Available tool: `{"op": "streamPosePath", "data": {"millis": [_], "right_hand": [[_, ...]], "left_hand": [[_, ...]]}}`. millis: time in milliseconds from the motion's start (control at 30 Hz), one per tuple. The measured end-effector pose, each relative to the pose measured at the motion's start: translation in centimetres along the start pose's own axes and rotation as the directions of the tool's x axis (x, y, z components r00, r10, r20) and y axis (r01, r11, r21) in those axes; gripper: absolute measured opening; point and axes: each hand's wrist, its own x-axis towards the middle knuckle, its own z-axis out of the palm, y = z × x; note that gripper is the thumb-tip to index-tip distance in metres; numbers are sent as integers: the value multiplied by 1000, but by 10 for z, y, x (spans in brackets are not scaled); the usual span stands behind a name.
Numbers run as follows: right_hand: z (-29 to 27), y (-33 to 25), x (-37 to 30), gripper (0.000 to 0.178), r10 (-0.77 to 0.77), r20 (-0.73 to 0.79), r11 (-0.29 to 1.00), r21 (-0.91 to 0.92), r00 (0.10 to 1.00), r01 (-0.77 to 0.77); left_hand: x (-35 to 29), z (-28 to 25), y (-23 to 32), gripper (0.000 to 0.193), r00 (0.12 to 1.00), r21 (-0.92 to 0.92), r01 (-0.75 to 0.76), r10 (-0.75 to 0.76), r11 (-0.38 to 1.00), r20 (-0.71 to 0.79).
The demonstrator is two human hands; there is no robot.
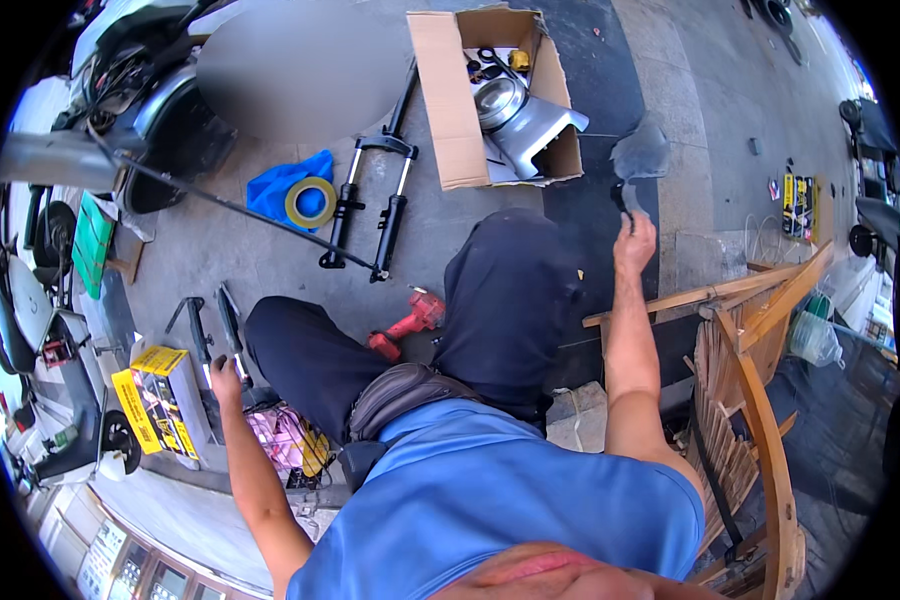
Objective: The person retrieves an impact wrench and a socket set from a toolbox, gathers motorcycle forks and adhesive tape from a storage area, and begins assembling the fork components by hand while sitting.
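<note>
My left hand point(225, 378) reaches down beside my left knee, its fingers closed at the silver tube of a black-and-silver front fork point(198, 328). Out to the right, my right hand point(634, 243) is closed on a crumpled clear plastic bag point(641, 152), with a dark piece near my fingertips that I cannot make out. Ahead of my knees lies another front fork point(392, 222), two black legs joined by a clamp. A roll of tape point(311, 202) rests on blue plastic point(270, 190) beside it. Between my legs is a red cordless power tool point(410, 325).
An open cardboard box point(438, 110) holds a silver fairing point(530, 140) and small parts. A broken wooden frame point(760, 400) stands close by my right arm. A yellow-and-white box point(160, 405) is near my left hand. Motorcycles point(50, 350) line the left side.
</note>
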Motion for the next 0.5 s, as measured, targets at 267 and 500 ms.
{"op": "streamPosePath", "data": {"millis": [267,500], "right_hand": [[15,-20,-33,34,-61,183,993,-86,981,78],[-60,-121,27,44,-315,105,945,-61,943,322]], "left_hand": [[-17,-52,-66,49,995,211,27,-6,977,-103],[18,-117,-68,57,923,284,376,-330,882,-198]]}}
